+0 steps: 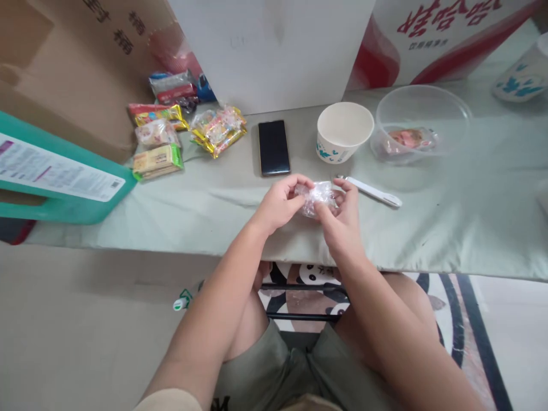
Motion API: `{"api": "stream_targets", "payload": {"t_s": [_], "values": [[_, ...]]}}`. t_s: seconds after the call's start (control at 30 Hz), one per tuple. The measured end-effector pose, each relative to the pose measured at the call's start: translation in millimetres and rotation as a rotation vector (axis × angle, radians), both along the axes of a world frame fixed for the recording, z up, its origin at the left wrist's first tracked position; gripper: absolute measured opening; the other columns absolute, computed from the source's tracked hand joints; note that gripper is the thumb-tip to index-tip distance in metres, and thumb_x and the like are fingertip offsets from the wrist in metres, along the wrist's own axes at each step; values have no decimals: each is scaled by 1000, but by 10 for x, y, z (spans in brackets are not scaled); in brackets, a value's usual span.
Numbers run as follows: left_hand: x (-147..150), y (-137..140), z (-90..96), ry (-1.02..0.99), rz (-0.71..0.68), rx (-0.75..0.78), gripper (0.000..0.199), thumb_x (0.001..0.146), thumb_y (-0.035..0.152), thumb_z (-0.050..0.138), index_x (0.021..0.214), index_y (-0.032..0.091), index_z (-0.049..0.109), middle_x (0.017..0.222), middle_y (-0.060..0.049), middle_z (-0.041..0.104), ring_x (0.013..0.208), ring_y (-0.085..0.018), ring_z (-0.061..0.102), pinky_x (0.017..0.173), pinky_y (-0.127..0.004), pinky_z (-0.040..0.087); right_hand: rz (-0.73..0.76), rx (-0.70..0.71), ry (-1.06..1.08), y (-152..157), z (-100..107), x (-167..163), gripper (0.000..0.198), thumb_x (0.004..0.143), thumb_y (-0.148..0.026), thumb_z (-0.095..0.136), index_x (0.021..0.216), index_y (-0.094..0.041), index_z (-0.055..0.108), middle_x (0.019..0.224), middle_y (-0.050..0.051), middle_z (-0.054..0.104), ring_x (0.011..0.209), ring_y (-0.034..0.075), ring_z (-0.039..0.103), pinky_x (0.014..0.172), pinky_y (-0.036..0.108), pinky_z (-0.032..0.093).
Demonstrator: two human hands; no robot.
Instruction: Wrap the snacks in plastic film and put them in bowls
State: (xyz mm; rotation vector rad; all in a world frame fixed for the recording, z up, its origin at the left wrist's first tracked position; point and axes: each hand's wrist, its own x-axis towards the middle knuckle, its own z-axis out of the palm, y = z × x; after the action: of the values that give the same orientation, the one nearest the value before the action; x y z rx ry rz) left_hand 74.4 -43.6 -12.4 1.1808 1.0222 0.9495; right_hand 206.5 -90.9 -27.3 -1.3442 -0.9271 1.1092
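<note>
Between both hands, just above the front part of the cloth-covered table, is a crinkled clear plastic wrapper; whether anything lies inside it I cannot make out. My left hand pinches its left side between thumb and fingers. On the other side, my right hand grips it with the thumb in front and the fingers behind. A white-handled utensil lies right beside my right hand, its far end close to the fingertips. Behind the hands stand a white paper cup with blue print and a dark phone lying flat.
A clear plastic bowl holds a wrapped item. Packaged snacks and candy packets lie at the back left, near a green container. Cardboard boxes line the back. Another paper cup lies tilted at far right.
</note>
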Motion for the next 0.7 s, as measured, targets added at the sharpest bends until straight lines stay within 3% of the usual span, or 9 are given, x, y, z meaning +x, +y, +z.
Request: {"api": "stream_targets", "payload": {"t_s": [0.07, 0.17, 0.33, 0.47, 0.6, 0.7], "values": [[59, 49, 13, 10, 15, 84, 25, 72, 9, 57, 94, 19, 64, 85, 1, 65, 73, -10, 56, 66, -20, 43, -7, 15, 13, 32, -9, 28, 55, 76, -30, 72, 124, -28, 46, 105, 1, 63, 80, 13, 64, 72, 29, 54], [162, 161, 7, 48, -22, 155, 23, 76, 11, 57, 97, 19, 63, 83, 2, 63, 70, -10, 53, 65, -21, 42, -37, 28, -15, 90, -33, 94, 34, 80, -33, 68, 109, -25, 53, 96, 1, 65, 79, 14, 64, 73, 29, 55], [199, 246, -12, 252, -164, 391, 20, 81, 14, 61, 100, 21, 65, 96, -1, 66, 82, -14, 58, 76, -27, 46, -73, 56, -61, 128, -94, 163, 35, 82, -41, 71, 110, -25, 56, 101, 3, 68, 85, 17, 67, 75, 30, 55], [132, 194, 20, 332, -303, 473, 22, 85, 14, 57, 102, 24, 67, 99, -2, 64, 82, -15, 60, 75, -28, 46, -134, -1, -155, 88, -132, 165, 29, 84, -45, 71, 101, -25, 59, 87, 0, 67, 75, 16, 65, 67, 29, 53], [28, 171, 90, 288, -223, 448, 27, 86, 18, 58, 110, 25, 67, 109, -4, 62, 80, -14, 59, 73, -28, 47, -220, 42, -288, 103, -12, 230, 26, 79, -44, 74, 91, -23, 64, 82, -1, 67, 70, 15, 62, 69, 32, 51], [-62, 213, 117, 232, -86, 412, 25, 86, 17, 58, 109, 23, 66, 106, -4, 64, 77, -13, 57, 74, -28, 47, -337, 202, -569, 283, 264, 339, 20, 75, -38, 77, 76, -24, 63, 70, -2, 60, 64, 17, 57, 68, 36, 48]]}}
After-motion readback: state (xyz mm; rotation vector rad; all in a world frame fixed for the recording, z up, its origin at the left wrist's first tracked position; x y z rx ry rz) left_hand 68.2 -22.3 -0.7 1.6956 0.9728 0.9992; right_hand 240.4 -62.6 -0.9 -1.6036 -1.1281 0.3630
